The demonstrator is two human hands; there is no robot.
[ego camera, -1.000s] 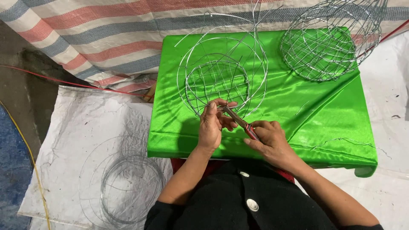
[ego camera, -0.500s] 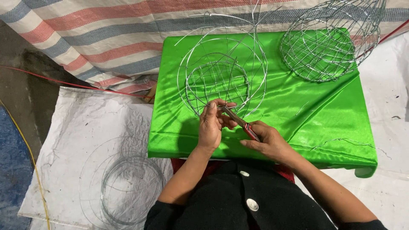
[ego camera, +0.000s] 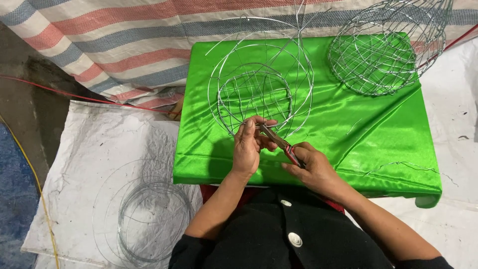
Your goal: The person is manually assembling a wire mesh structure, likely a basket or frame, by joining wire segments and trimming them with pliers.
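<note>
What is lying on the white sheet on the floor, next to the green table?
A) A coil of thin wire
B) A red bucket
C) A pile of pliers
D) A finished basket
A: a loose coil of thin wire lies on the white sheet left of the green table; the finished wire basket stands up on the table instead.

Two hands at work here, the left hand and the right hand, sharing one pair of pliers. Two wire baskets: one unfinished frame, one finished basket. One green cloth, one loose wire coil.
</note>
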